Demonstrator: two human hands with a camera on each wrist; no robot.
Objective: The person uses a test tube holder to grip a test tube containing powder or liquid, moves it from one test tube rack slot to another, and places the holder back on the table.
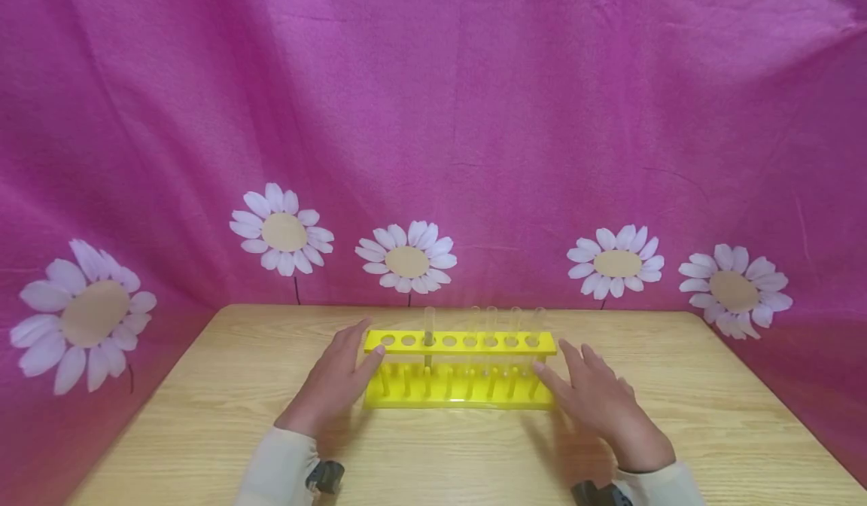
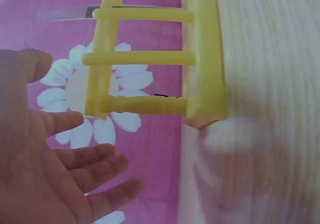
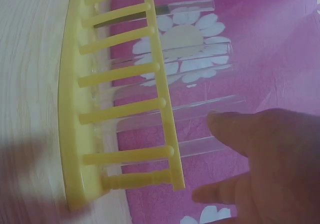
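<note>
1. Behind everything hangs a magenta fabric backdrop (image 1: 460, 114) printed with white flowers (image 1: 406, 261).
2. Below it spreads a pale wood-grain table (image 1: 203, 416).
3. Upright on this table stands a long yellow plastic test-tube rack (image 1: 439, 394) with eight holes, between the bare left hand (image 1: 335, 378) and bare right hand (image 1: 596, 400).
4. Each hand is beside its own end, fingers extended and parted, gripping nothing; contact is unclear.
5. One slim transparent tube with dark contents (image 1: 429, 336) occupies the third hole from left; four slim clear tubes (image 1: 491, 324) occupy the fifth to eighth.
</note>
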